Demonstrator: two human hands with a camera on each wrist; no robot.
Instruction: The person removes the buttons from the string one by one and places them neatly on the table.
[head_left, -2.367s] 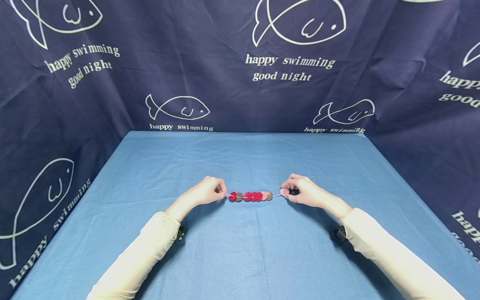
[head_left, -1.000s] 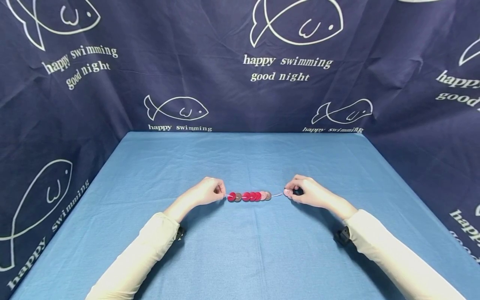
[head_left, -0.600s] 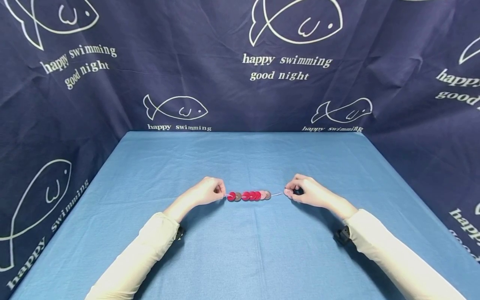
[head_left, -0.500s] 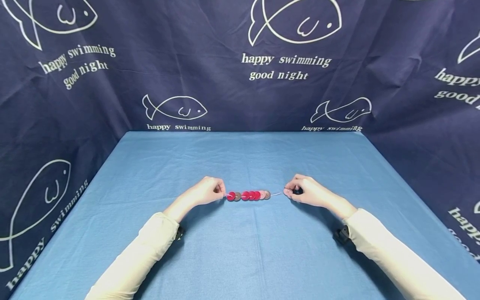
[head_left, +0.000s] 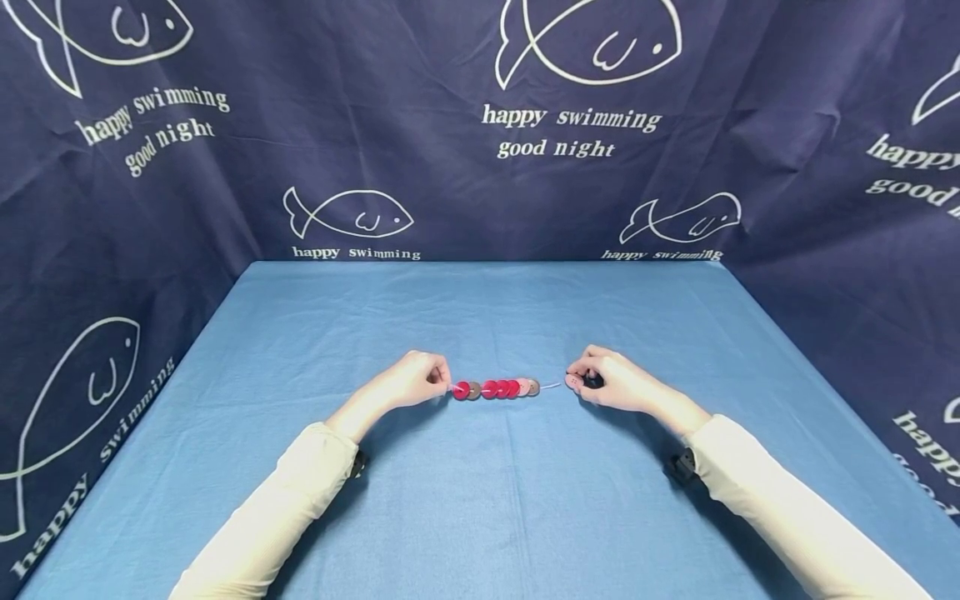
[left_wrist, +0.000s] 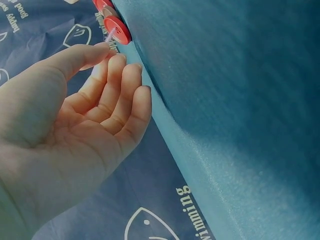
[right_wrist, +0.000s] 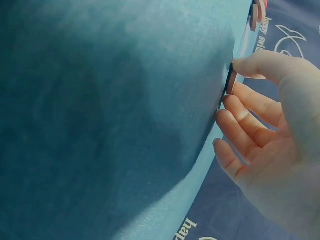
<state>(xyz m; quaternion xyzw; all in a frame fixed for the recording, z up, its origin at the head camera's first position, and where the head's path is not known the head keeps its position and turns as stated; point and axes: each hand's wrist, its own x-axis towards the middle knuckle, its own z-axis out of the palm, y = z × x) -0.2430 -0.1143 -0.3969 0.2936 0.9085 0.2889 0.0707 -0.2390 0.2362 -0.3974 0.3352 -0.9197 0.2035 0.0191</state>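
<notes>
Low over the blue cloth, my left hand [head_left: 420,379] pinches one end of a pale string between thumb and forefinger. Red, brown and pink buttons are threaded on it in an overlapping row. A red button [left_wrist: 118,30] sits closest to those fingertips in the left wrist view, a brown button [head_left: 533,387] at the row's right end. Past it the string's free tail [head_left: 551,386] points right. My right hand [head_left: 617,382] pinches a loose pink button [head_left: 573,382] by its edge, just beyond the tail's tip. The right wrist view shows this button [right_wrist: 231,81] edge-on.
A blue cloth [head_left: 480,492] covers the table. Dark blue curtains [head_left: 450,167] with white fish prints and lettering stand behind and on both sides. A small dark device [head_left: 682,465] is at the right wrist, under the cuff.
My right hand has drawn the pink button slightly right, away from the string, so its tail tip now shows free with a small gap. My left hand keeps its pinch nearly in place.
</notes>
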